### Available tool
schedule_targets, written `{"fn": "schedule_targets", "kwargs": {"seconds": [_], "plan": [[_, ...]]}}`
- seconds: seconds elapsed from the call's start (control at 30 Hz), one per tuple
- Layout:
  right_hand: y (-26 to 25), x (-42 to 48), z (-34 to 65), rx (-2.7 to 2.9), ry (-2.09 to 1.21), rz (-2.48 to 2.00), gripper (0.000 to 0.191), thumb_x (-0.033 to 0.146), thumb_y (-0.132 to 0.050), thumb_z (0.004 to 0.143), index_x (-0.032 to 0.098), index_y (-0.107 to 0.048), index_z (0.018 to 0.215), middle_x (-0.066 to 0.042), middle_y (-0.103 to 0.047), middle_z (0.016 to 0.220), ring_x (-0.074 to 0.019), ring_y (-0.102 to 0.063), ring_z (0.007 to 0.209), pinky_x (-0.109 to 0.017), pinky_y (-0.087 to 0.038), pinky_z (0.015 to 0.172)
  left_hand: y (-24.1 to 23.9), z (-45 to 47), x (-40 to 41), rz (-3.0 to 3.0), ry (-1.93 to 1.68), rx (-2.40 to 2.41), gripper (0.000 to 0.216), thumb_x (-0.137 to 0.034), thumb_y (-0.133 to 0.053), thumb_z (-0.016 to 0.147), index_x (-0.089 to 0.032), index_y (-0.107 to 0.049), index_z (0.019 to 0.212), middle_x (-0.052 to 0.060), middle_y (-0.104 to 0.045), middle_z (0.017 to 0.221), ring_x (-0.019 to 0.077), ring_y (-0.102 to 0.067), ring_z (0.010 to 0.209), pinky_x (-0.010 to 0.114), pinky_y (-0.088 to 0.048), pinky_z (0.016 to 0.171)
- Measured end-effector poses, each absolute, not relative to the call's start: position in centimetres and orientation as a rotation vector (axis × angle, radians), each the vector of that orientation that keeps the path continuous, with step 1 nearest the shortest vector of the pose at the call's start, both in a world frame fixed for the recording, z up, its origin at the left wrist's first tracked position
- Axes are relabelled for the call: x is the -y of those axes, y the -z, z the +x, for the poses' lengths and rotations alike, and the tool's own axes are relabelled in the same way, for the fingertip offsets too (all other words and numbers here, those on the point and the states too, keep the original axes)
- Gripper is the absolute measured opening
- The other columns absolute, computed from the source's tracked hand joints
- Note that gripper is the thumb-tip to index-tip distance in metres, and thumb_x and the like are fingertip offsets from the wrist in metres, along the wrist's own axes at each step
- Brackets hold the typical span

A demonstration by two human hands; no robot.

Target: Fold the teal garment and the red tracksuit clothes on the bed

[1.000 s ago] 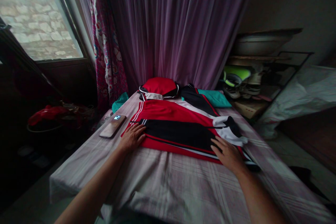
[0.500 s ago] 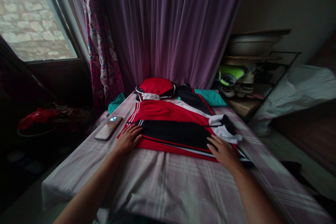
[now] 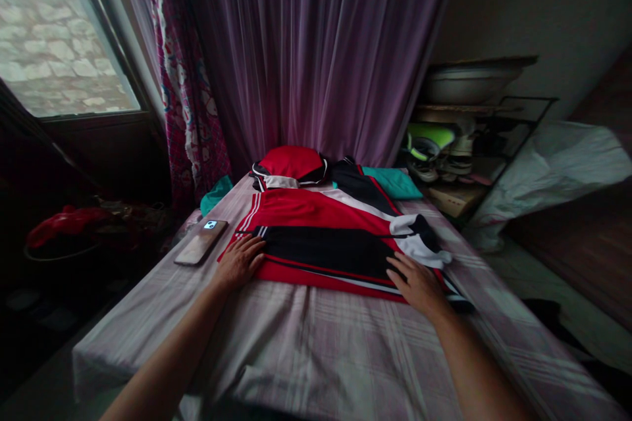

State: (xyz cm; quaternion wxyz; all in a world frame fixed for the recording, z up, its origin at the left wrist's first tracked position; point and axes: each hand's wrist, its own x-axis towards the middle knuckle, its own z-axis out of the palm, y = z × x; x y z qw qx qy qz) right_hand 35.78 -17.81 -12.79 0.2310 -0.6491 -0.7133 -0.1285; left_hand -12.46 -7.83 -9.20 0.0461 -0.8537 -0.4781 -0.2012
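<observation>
A red, black and white sports jacket (image 3: 326, 230) lies spread flat on a table covered with a pale checked cloth (image 3: 336, 348). My left hand (image 3: 237, 262) rests flat on the jacket's near left edge, fingers stretched out. My right hand (image 3: 415, 284) lies flat on the near right edge, fingers spread, close to a white and black sleeve (image 3: 419, 243). A folded red garment (image 3: 291, 166) sits at the far end of the table, with a teal cloth (image 3: 395, 183) to its right.
A phone (image 3: 201, 242) lies on the cloth left of the jacket. Purple curtains (image 3: 320, 52) hang behind the table. A rack with shoes and a basin (image 3: 459, 138) stands at the right. A window (image 3: 54, 46) and a dark basket with red cloth (image 3: 64, 223) are at the left.
The view has drifted slightly right, so everything sits a little further left in frame. Both hands stay flat on the jacket's near edge.
</observation>
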Motion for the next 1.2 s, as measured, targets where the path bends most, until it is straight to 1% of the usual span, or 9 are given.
{"fn": "schedule_targets", "kwargs": {"seconds": [0.23,0.33,0.5,0.67,0.77,0.93,1.07,1.2], "plan": [[12.5,17.9,35.5,1.956,0.328,-1.801,0.039,0.036,-0.046,0.091,0.022,-0.073,0.115,-0.011,-0.069,0.126,-0.0275,-0.064,0.116,-0.046,-0.051,0.100,9.4,-12.5,7.8,-2.605,0.626,1.463,0.054,-0.056,-0.035,0.098,-0.027,-0.060,0.135,0.005,-0.061,0.141,0.0281,-0.047,0.138,0.052,-0.038,0.115],[12.1,17.9,35.4,1.924,0.331,-1.764,0.040,0.036,-0.045,0.091,0.021,-0.073,0.114,-0.012,-0.069,0.126,-0.0275,-0.065,0.115,-0.045,-0.052,0.098,9.4,-12.6,7.8,-2.614,0.639,1.459,0.054,-0.056,-0.035,0.098,-0.026,-0.059,0.136,0.005,-0.060,0.141,0.0281,-0.046,0.138,0.051,-0.038,0.115],[11.0,18.1,35.1,1.803,0.404,-1.680,0.040,0.033,-0.041,0.093,0.020,-0.074,0.112,-0.011,-0.071,0.122,-0.0267,-0.066,0.111,-0.044,-0.051,0.100,9.3,-12.5,7.9,-2.621,0.622,1.470,0.054,-0.056,-0.034,0.098,-0.026,-0.059,0.136,0.005,-0.061,0.141,0.0275,-0.047,0.138,0.050,-0.038,0.115],[10.1,18.2,34.0,1.832,0.480,-1.642,0.041,0.033,-0.040,0.094,0.019,-0.074,0.111,-0.013,-0.072,0.120,-0.0276,-0.065,0.112,-0.045,-0.050,0.099,9.2,-12.4,7.8,-2.626,0.599,1.452,0.055,-0.056,-0.032,0.098,-0.026,-0.059,0.137,0.005,-0.060,0.141,0.0280,-0.046,0.138,0.050,-0.039,0.115],[9.7,18.2,32.7,1.877,0.499,-1.618,0.040,0.032,-0.040,0.095,0.019,-0.073,0.114,-0.012,-0.071,0.122,-0.0275,-0.063,0.115,-0.046,-0.048,0.101,9.3,-12.5,7.8,-2.629,0.586,1.451,0.056,-0.057,-0.032,0.098,-0.025,-0.058,0.137,0.005,-0.060,0.141,0.0287,-0.047,0.138,0.051,-0.038,0.115],[8.7,17.5,29.7,1.980,0.443,-1.588,0.040,0.029,-0.041,0.094,0.023,-0.070,0.122,-0.010,-0.067,0.131,-0.0273,-0.059,0.121,-0.049,-0.041,0.107,9.5,-12.5,7.8,-2.610,0.617,1.437,0.055,-0.055,-0.036,0.098,-0.025,-0.057,0.138,0.005,-0.060,0.141,0.0280,-0.046,0.138,0.050,-0.038,0.115],[7.2,16.2,27.2,2.044,0.402,-1.561,0.043,0.030,-0.041,0.094,0.021,-0.066,0.128,-0.011,-0.062,0.137,-0.0280,-0.055,0.127,-0.049,-0.041,0.107,9.7,-12.6,7.9,-2.594,0.625,1.441,0.057,-0.054,-0.038,0.098,-0.023,-0.052,0.143,0.007,-0.058,0.143,0.0274,-0.044,0.140,0.049,-0.038,0.116],[5.8,14.7,24.7,2.048,0.369,-1.532,0.045,0.030,-0.042,0.094,0.022,-0.061,0.135,-0.011,-0.060,0.140,-0.0283,-0.054,0.127,-0.049,-0.039,0.108,9.8,-12.6,7.8,-2.596,0.637,1.442,0.056,-0.054,-0.039,0.098,-0.023,-0.053,0.143,0.007,-0.058,0.143,0.0278,-0.044,0.140,0.049,-0.038,0.116]]}}
